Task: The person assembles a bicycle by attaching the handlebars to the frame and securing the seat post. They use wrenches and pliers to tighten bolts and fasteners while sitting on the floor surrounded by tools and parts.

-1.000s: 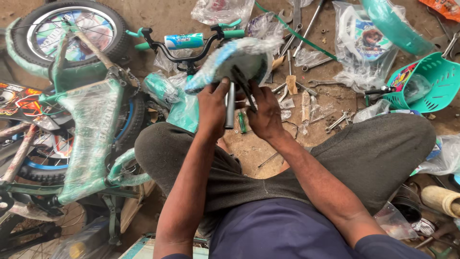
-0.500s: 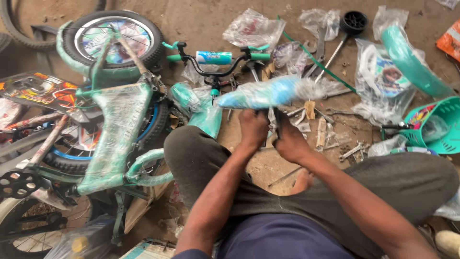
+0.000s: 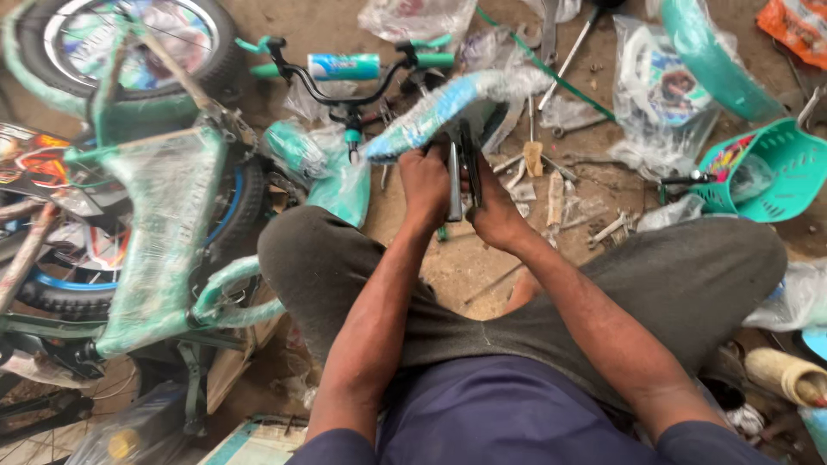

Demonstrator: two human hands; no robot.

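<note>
Fingers (image 3: 412, 165) of the left hand (image 3: 424, 185) are curled tight round a teal bike part wrapped in clear plastic (image 3: 448, 99), prob. a mudguard, at its near end. Right hand (image 3: 493, 207) fingers are shut too, pinching a dark metal stay (image 3: 469, 164) that sticks down from that part. A grey metal tool (image 3: 454, 182), maybe a wrench, stands upright betw. the two hands; can't tell which hand grips it.

Both arms reach fwd from the body & meet in the middle, just past the knees. Left forearm goes straight up the pic, right forearm comes in slanted from the low right. Wrists sit close, hands nearly touching. Person sits on the dirt floor (image 3: 448, 267) w/ legs in grey-green trousers (image 3: 689, 275) spread wide.

The wrapped part is held up off the floor, just in front of the hands, its far end pointing up & right.

Left side: a small teal kids' bike (image 3: 155, 232) in plastic wrap lies near the left knee, w/ a wheel (image 3: 129, 34) at top left. Black handlebar w/ teal grips (image 3: 345, 69) lies beyond the hands. A teal basket (image 3: 767, 172) sits at right. Small metal bits & wooden pieces (image 3: 551, 185) are scattered on the floor just right of the hands.

Hard to see: fingertips hide behind the stay & tool, so the exact spot they press is not clear. Plastic wrap blurs the part's shape. Bike is cut off at the left edge.
</note>
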